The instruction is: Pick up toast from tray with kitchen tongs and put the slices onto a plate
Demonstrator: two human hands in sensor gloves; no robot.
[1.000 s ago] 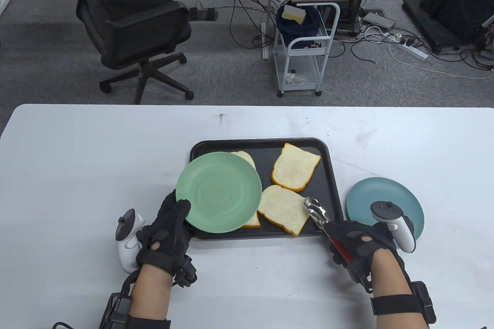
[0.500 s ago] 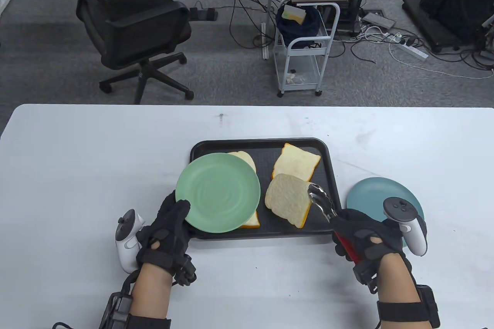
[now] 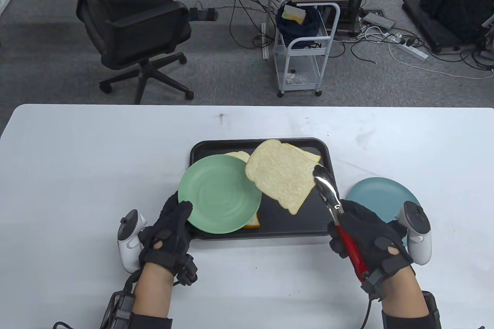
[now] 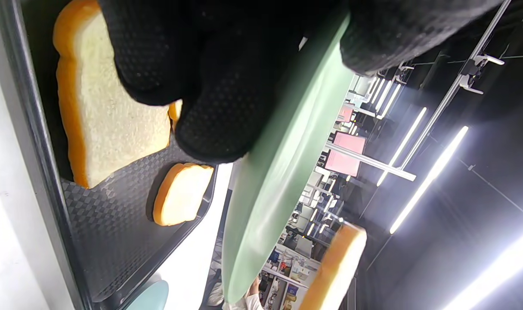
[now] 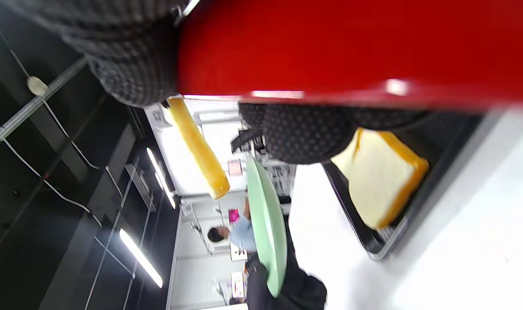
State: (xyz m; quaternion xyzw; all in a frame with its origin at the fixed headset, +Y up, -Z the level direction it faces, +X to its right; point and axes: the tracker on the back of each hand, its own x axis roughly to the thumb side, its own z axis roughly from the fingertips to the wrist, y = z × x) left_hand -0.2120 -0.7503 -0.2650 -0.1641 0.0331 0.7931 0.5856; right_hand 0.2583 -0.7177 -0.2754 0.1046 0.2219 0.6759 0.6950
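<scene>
1. Left hand (image 3: pixel 166 234), black sensor glove, white tracker strapped on: grip closed round the near rim of a round pale-green plate (image 3: pixel 220 194), thumb on top, fingers beneath, seen in the left wrist view. Plate held raised over the left half of the tray.
2. Black rectangular plastic tray (image 3: pixel 326 151) on the white tabletop (image 3: pixel 77 159): two toast slices partly hidden under the plate, one (image 3: pixel 239 156) at the far edge, one (image 3: pixel 252 222) at the near edge.
3. Lifted toast slice (image 3: pixel 281 176): held in the air above the tray, its left corner over the plate's right rim.
4. Metal kitchen tongs with red handle (image 3: pixel 339 217): tips pinch the slice's right edge.
5. Right hand (image 3: pixel 370 238), gloved: grip squeezed round the red handle.
6. Round blue plate (image 3: pixel 376 194): on the tabletop just right of the tray.
</scene>
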